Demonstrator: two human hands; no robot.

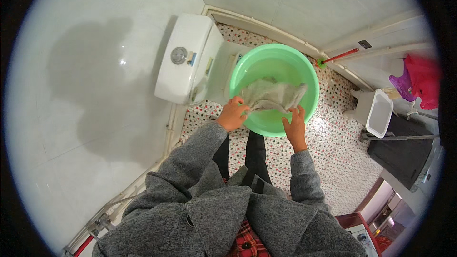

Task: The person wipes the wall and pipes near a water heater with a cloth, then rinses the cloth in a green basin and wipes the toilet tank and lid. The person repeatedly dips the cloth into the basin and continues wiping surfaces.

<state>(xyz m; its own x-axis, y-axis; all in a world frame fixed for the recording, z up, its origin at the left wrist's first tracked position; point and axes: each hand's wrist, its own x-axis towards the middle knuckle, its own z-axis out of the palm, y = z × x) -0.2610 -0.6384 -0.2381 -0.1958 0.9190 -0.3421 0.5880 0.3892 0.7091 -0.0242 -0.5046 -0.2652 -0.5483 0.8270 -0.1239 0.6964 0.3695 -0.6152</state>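
A wet, greyish-white cloth (pixel 273 96) lies crumpled in the water of a large green basin (pixel 312 66). My left hand (pixel 232 115) reaches over the basin's near left rim, its fingers closed at the cloth's near left edge. At the near right rim is my right hand (pixel 296 126), thumb and fingers apart, with fingertips against the cloth's near right corner. Part of the left hand's grip is hidden by its own fingers. Both forearms are in grey sleeves.
A white toilet cistern (pixel 183 57) stands close to the basin's left. Right of it are a red-handled brush (pixel 340 56), a white bin (pixel 379 113) and hanging pink and purple bags (pixel 421 83). Speckled tiles (pixel 328 157) cover the floor; pipes run along the walls.
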